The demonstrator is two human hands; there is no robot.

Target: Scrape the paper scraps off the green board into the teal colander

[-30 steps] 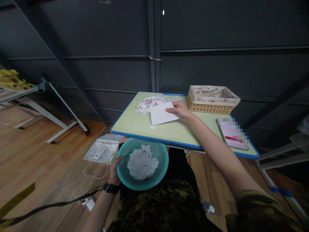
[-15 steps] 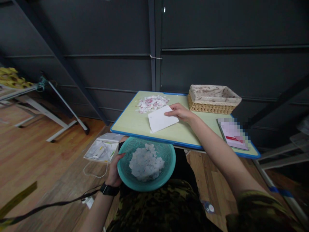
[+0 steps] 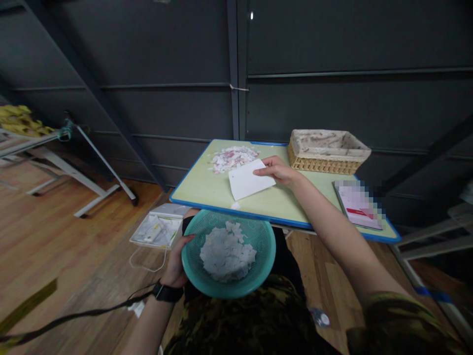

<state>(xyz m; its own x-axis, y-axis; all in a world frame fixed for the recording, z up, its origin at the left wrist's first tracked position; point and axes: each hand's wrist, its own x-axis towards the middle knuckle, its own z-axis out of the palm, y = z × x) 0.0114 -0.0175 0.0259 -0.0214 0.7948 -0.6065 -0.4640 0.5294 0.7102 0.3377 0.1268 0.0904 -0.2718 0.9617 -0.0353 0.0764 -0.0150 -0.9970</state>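
Green tabletop (image 3: pixel 197 182) before dark wall (image 3: pixel 177 44), right fingers (image 3: pixel 263 171) tight on card (image 3: pixel 244 182), left fingers (image 3: pixel 187 239) tight on teal basket (image 3: pixel 272 246)

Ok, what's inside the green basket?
A heap of pale, paper-like scraps lies inside the green basket, held by the left hand. The heap covers the bottom's middle; anything underneath cannot be seen.

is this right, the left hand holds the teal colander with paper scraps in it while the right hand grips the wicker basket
Not quite: the head view shows the right hand gripping a white card, not the wicker basket. The left hand does hold the teal colander with paper scraps in it.
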